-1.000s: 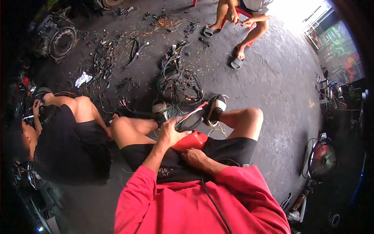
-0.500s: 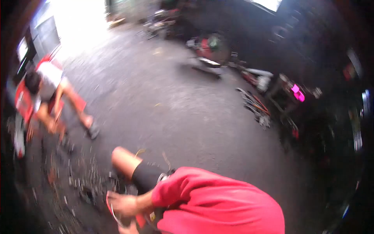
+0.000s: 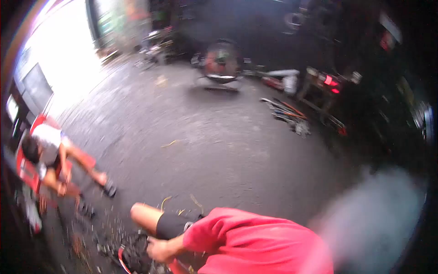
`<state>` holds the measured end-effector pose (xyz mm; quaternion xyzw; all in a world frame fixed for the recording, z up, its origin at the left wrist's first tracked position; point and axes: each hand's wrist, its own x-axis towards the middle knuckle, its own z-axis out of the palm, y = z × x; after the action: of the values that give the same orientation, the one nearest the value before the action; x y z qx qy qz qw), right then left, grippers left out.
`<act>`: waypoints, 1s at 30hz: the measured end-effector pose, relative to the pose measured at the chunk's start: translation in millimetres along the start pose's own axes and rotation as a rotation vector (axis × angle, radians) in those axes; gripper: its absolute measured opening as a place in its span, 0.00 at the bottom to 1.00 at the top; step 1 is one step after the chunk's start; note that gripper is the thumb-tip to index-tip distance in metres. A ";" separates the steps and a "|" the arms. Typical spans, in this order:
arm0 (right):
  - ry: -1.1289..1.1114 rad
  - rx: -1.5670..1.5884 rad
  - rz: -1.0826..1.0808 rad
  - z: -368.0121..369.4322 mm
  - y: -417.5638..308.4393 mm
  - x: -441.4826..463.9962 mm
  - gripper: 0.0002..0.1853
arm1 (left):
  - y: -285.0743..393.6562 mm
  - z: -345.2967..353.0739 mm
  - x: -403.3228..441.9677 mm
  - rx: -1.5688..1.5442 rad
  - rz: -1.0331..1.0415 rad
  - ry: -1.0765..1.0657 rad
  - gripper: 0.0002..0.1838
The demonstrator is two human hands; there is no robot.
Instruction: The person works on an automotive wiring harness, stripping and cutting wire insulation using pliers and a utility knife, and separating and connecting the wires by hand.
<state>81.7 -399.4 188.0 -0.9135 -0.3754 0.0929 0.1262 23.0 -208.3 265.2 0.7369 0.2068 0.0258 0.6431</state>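
My right hand (image 3: 159, 249) is low in the view, reaching out from a red sleeve (image 3: 205, 230) beside my bent knee (image 3: 145, 213). Its fingers look curled at a dark, cluttered mass (image 3: 137, 258), and blur hides what they hold. Left of the hand, a curved red-and-white strip (image 3: 122, 259) stands out against the dark clutter, apart from the fingers. I cannot make out my left hand at the bottom edge.
A person in a white top (image 3: 48, 139) sits on a red chair (image 3: 28, 171) at left. A round fan-like machine (image 3: 222, 64) stands at the back. Bars and tools (image 3: 287, 112) lie near a small bench (image 3: 315, 98). Pale smoke-like haze (image 3: 378, 219) hangs at right.
My view has swung, so the room's things sit further left, and those nearby lower. My right hand has moved off the red-and-white strip. My other hand has left the view. Haze has appeared at right.
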 end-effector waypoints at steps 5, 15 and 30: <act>0.026 0.713 0.143 -72.6 16.7 -37.5 0.31 | 7.7 -26.0 -17.5 -0.344 -0.037 0.000 0.27; 0.000 0.865 -0.144 -124.0 -60.2 -34.6 0.15 | 43.9 -41.2 -58.8 -0.651 0.251 -0.030 0.17; 0.336 0.363 -0.323 -173.7 -102.1 -41.4 0.19 | 64.4 -46.4 -84.1 -0.604 0.452 0.007 0.21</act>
<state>31.1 -386.7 386.9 -0.8071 -0.4669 -0.0152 0.3610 -50.4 -198.8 354.1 0.5411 0.0245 0.2294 0.8087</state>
